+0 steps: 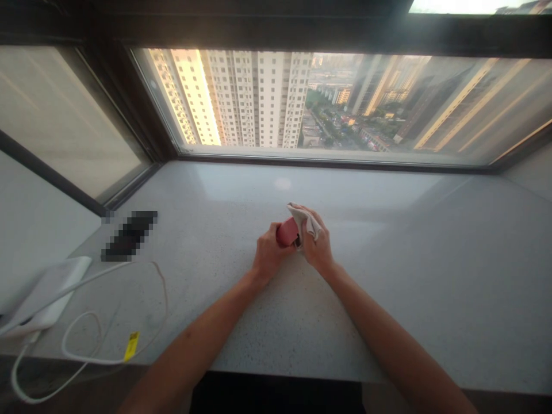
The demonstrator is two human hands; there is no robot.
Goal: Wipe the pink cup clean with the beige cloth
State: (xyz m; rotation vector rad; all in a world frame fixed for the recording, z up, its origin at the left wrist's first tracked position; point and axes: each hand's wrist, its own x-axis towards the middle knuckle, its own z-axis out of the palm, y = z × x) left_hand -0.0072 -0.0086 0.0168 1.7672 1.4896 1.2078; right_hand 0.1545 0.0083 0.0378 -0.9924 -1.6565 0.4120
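My left hand is closed round a small pink-red object, held just above the pale stone windowsill. My right hand grips a crumpled white cloth and presses it against the right end of the pink object. The two hands meet at the middle of the sill. What the pink object is I cannot make out.
A white flat device with a white cable and yellow tag lies at the left front. A dark blurred-out item lies left of centre. The window glass rises behind the sill.
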